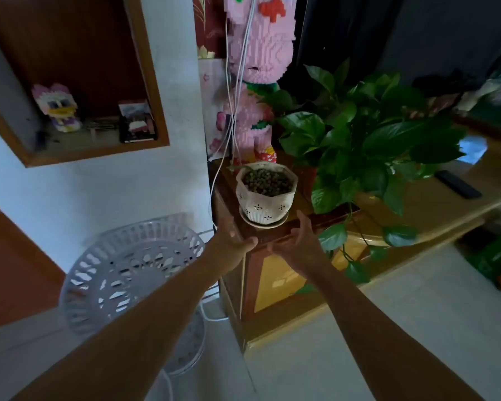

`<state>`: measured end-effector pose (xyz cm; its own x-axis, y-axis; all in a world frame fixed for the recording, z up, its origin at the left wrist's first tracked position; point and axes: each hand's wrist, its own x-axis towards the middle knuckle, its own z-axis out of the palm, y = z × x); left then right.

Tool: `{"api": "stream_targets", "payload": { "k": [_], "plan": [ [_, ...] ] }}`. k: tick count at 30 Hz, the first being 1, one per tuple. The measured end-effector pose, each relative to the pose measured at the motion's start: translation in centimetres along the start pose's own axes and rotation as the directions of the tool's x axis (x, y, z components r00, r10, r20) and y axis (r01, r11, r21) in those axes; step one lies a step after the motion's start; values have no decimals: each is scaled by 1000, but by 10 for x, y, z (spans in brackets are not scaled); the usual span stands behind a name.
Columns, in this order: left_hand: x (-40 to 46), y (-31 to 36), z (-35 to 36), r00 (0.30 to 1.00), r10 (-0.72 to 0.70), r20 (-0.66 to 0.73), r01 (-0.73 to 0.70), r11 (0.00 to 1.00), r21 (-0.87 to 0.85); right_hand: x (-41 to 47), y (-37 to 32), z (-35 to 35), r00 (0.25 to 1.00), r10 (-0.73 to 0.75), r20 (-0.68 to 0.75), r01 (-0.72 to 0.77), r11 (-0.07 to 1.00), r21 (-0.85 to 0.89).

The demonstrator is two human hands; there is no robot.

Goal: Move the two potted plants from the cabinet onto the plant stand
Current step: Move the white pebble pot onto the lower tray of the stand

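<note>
A dim room with a white wall and a pale tiled floor; a brown cabinet (275,264) stands in the corner. On its top sits a white pot (266,192) on a saucer, filled with dark pebbles, and just beside it on the right a leafy plant (368,134) whose own pot is almost fully hidden by leaves. The white stand (128,273) is on the floor to the left of the cabinet, partly covered by the left arm. Both hands reach toward the white pot. The left hand (232,238) is open, fingers (248,243) spread and holding nothing. The right hand (297,241) is also open, palm turned inward, empty. Neither hand touches the pot. A pink brick figure (258,82) behind is cut off at the top.
</note>
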<state>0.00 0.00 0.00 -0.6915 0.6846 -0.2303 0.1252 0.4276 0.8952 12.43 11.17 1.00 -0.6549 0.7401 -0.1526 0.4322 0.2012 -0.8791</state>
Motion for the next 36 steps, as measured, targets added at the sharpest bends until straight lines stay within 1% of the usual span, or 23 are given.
{"api": "stream_targets", "payload": {
  "k": [5, 8, 10, 13, 16, 20, 26, 31, 36],
  "plan": [
    [42, -17, 8, 996, 92, -12, -92, 995, 41, 33, 25, 11, 991, -130, -29, 131, 991, 33],
    [69, -32, 10, 984, 177, -14, -176, 983, 53, 51, 42, 19, 977, -208, -36, 210, 975, 72],
    [87, -41, 10, 973, 229, -6, -228, 972, 52, 64, 52, 23, 969, -240, -57, 242, 969, 46],
    [110, -53, 14, 956, 292, -8, -292, 956, -10, 84, 65, 32, 955, -273, -117, 274, 962, -7],
    [128, -61, 18, 928, 372, -8, -371, 922, -108, 101, 77, 40, 933, -325, -155, 329, 944, 0],
    [149, -68, 22, 892, 452, 6, -444, 877, -184, 122, 84, 43, 889, -417, -188, 425, 905, 1],
    [175, -65, 27, 850, 526, -23, -524, 842, -127, 146, 92, 37, 825, -532, -191, 535, 844, -39],
    [188, -59, 32, 823, 567, -36, -564, 807, -176, 162, 92, 33, 825, -556, -105, 560, 828, 13],
    [192, -57, 32, 809, 583, -70, -584, 786, -201, 169, 90, 36, 809, -576, -117, 583, 812, 36]
  ]
}}
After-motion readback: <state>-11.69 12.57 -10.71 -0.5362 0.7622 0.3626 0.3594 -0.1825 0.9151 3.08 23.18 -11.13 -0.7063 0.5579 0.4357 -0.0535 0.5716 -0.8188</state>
